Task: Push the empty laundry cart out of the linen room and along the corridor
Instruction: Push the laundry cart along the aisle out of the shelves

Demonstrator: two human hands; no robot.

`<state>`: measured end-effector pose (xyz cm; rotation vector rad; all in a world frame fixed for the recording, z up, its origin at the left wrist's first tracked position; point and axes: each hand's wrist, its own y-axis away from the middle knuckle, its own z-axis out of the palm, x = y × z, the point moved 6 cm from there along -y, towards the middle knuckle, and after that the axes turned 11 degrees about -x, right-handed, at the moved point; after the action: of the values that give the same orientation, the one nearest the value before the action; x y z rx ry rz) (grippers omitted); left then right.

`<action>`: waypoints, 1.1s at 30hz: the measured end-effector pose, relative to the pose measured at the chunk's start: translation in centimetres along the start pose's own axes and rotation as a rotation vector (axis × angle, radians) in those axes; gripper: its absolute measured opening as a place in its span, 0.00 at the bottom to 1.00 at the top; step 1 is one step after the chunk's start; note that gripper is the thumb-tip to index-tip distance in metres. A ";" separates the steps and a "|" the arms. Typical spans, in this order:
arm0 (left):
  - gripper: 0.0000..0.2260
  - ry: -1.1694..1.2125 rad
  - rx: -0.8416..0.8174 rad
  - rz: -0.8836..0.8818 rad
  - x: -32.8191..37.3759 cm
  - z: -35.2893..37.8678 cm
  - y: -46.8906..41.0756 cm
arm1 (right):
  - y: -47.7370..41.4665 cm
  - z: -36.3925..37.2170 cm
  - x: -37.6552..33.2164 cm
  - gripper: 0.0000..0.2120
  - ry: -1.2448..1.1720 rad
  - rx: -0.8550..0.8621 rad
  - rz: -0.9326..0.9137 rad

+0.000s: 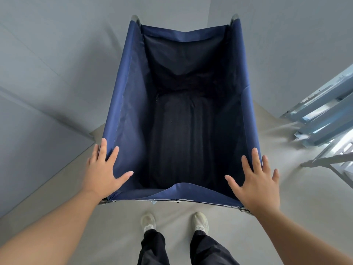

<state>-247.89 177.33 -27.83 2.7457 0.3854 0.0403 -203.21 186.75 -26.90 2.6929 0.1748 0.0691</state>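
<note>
The laundry cart (129, 96) stands right in front of me, a deep navy fabric bag on a metal frame, and its dark inside holds nothing. My left hand (104, 170) lies flat on the near left corner of the rim, fingers spread. My right hand (256, 180) lies flat on the near right corner in the same way. Neither hand is curled around the frame. My two feet in pale shoes stand just behind the cart.
A grey wall (47, 92) runs close along the cart's left side, and another grey wall (277, 44) meets it beyond the far end. Metal shelving (322, 115) stands at the right. Beige floor (298, 197) lies open to the right and behind.
</note>
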 end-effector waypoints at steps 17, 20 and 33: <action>0.45 -0.006 0.003 0.151 -7.3 -3.2 -7.4 | -1.3 -0.7 -8.4 0.39 -0.064 0.100 0.103; 0.45 -0.003 0.006 0.167 -8.3 -3.7 -8.6 | -1.6 -1.0 -9.7 0.39 -0.058 0.095 0.125; 0.42 -0.026 0.008 0.235 -11.8 -5.4 -13.4 | -2.9 -1.3 -14.0 0.40 -0.061 0.101 0.189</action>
<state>-263.14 188.08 -27.38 2.7824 0.0543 0.0636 -217.55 188.01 -27.27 2.8008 -0.0982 0.0357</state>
